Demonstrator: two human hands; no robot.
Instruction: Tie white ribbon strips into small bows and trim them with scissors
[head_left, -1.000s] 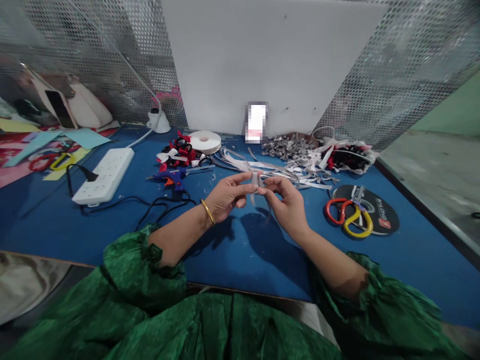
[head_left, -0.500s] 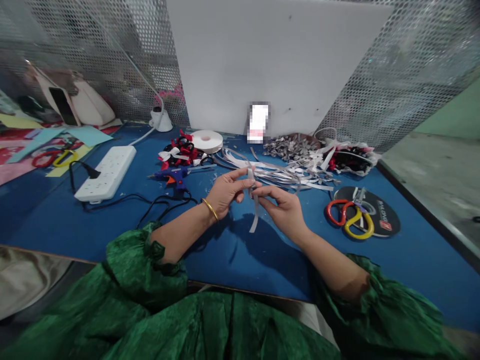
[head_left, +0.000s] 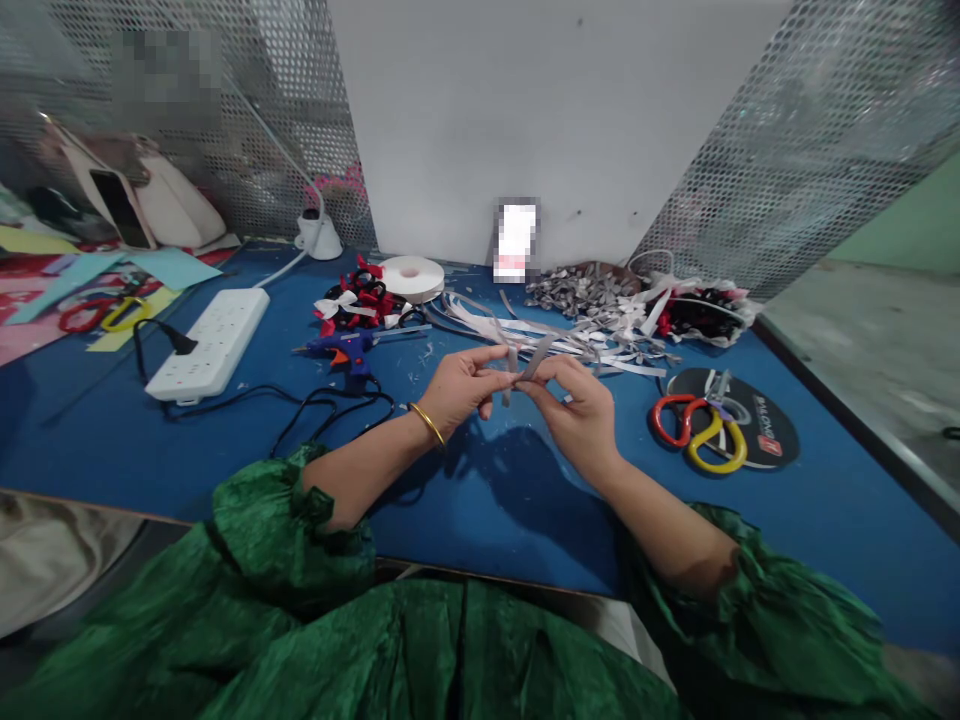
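Observation:
Above the middle of the blue table, a grey ribbon is pinched between my two hands. My left hand, with a gold bangle at the wrist, grips it between thumb and fingers, where a short upright piece shows. From the other side my right hand pinches the ribbon, its strip slanting up and to the right. The fingertips nearly meet and hide the crossing of the ribbon. Just beyond them lies a bundle of loose white and grey ribbon strips.
A blue glue gun lies left of my hands, near a white power strip. Behind it are red and black bows and a white ribbon roll. Scissors rest on a black disc at right. A pile of grey bows sits behind.
The ribbon's tail, hanging down between my hands before, now slants up to the right in my right hand's fingers. My right hand has turned slightly; my left hand has shifted a little right.

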